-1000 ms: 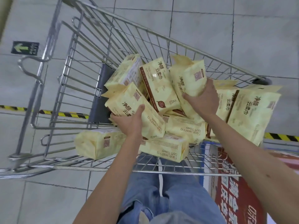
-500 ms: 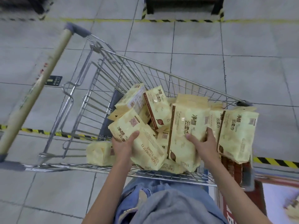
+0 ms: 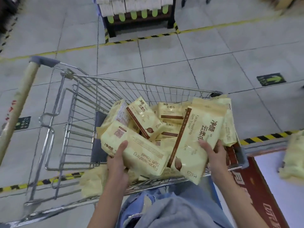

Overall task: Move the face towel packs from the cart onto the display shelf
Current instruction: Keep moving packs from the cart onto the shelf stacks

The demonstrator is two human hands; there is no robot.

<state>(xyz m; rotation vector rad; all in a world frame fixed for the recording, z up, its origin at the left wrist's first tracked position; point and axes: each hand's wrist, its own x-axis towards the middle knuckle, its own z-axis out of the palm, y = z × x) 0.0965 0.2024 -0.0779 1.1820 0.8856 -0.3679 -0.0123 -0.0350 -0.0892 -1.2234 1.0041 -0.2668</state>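
Several pale yellow face towel packs (image 3: 144, 117) lie piled in the wire cart (image 3: 79, 112). My left hand (image 3: 117, 159) grips one pack (image 3: 139, 150) lying flat at the cart's near edge, thumb on top. A second pack (image 3: 195, 137) stands upright in the grip of my right hand (image 3: 213, 153), raised above the pile. At the right edge a low white display shelf (image 3: 271, 170) with a red border carries a yellow pack (image 3: 294, 155).
The cart's handle (image 3: 18, 102) slants up at the left. A dark stand (image 3: 136, 15) of stacked white goods sits across the tiled aisle. Yellow-black tape lines and a green floor arrow (image 3: 271, 79) mark the floor. My blue jeans fill the bottom.
Both hands have lifted their packs toward me out of the pile. The view has tilted up, bringing the far stand and the shelf at right into sight.
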